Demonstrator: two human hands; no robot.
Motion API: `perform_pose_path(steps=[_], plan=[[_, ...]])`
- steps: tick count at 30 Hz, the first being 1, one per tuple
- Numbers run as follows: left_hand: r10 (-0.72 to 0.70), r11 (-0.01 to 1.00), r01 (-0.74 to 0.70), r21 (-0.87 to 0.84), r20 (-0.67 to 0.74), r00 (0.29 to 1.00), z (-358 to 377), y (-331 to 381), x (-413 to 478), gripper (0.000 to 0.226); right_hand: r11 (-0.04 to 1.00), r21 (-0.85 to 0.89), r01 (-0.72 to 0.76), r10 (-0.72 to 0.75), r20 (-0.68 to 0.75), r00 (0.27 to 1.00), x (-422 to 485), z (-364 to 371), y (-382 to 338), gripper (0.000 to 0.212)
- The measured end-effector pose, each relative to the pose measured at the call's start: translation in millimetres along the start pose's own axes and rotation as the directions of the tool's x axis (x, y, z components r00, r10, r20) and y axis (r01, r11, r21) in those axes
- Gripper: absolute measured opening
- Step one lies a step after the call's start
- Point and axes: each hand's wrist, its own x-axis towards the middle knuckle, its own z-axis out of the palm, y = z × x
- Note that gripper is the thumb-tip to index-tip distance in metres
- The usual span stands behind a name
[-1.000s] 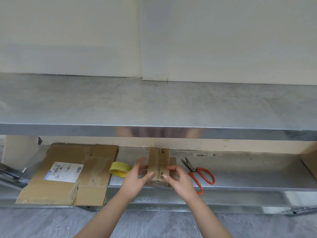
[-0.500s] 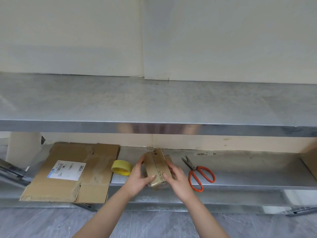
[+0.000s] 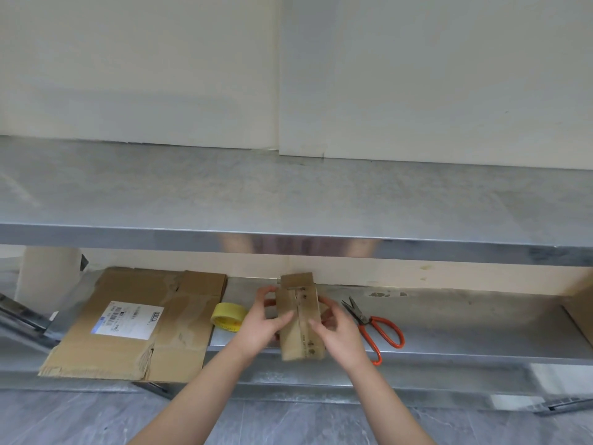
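A small brown cardboard box (image 3: 300,319), taped along its middle seam, is held between both hands above the front of the lower metal shelf (image 3: 465,338). My left hand (image 3: 261,322) grips its left side, thumb on the top face. My right hand (image 3: 337,329) grips its right side, thumb lying near the seam. The box points lengthwise away from me, and one end flap stands up at its far end.
A roll of yellow tape (image 3: 228,316) lies just left of my hands. Orange-handled scissors (image 3: 375,326) lie to the right. A flattened cardboard box with a white label (image 3: 138,322) covers the shelf's left part. The upper metal shelf (image 3: 288,194) overhangs everything.
The box has been turned from standing tilted to lying lengthwise away from me, and has come forward to the shelf's front edge. Both hands have kept hold of it.
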Motion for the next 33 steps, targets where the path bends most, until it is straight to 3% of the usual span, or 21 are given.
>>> perform_pose_path(steps=[2,9,12,15,18,21,24,27,29,33], plan=[[0.036,0.999,-0.036,0.022,-0.031,0.999,0.2,8.0,-4.2,0.039,1.0,0.016,0.019,-0.018,-0.011,1.0,2.3,-3.0,-4.7,0.049],[-0.024,0.998,0.024,0.054,-0.002,1.0,1.2,-2.6,-21.6,0.052,0.967,-0.167,0.19,-0.185,0.046,0.982,12.9,-9.8,-20.3,0.051],[0.016,0.936,0.017,0.352,-0.091,0.996,0.0,-11.0,-23.4,0.05,0.948,-0.209,0.239,-0.234,0.045,0.971,12.9,-6.2,-20.0,0.04],[0.098,0.814,0.019,0.581,-0.17,0.981,-6.9,-14.6,-18.3,0.052,0.964,-0.205,0.171,-0.193,-0.089,0.977,7.0,0.0,-13.2,0.037],[0.046,0.832,0.026,0.554,-0.116,0.992,-15.8,-14.4,-14.0,0.058,0.998,-0.045,0.033,-0.041,-0.201,0.979,1.1,0.5,-1.9,0.052],[0.016,0.881,0.002,0.473,-0.035,0.999,-19.9,-18.3,-14.9,0.088,0.992,0.096,-0.075,0.097,-0.237,0.967,-1.4,2.6,4.7,0.066],[0.009,0.866,-0.043,0.498,0.07,0.998,-19.1,-22.0,-11.8,0.101,0.968,0.187,-0.169,0.214,-0.255,0.943,-1.2,10.6,7.1,0.066],[-0.035,0.848,-0.077,0.525,0.199,0.979,-18.3,-26.9,-6.2,0.104,0.975,0.164,-0.153,0.18,-0.166,0.969,-0.5,11.0,9.2,0.056],[-0.048,0.885,-0.078,0.459,0.256,0.965,-19.0,-32.5,-4.5,0.114,0.978,0.18,-0.108,0.12,-0.057,0.991,1.2,7.0,8.7,0.068],[0.059,0.821,-0.148,0.551,0.177,0.982,-20.2,-36.6,-2.7,0.113,0.987,0.162,-0.008,0.014,-0.039,0.999,5.0,2.2,7.4,0.079]])
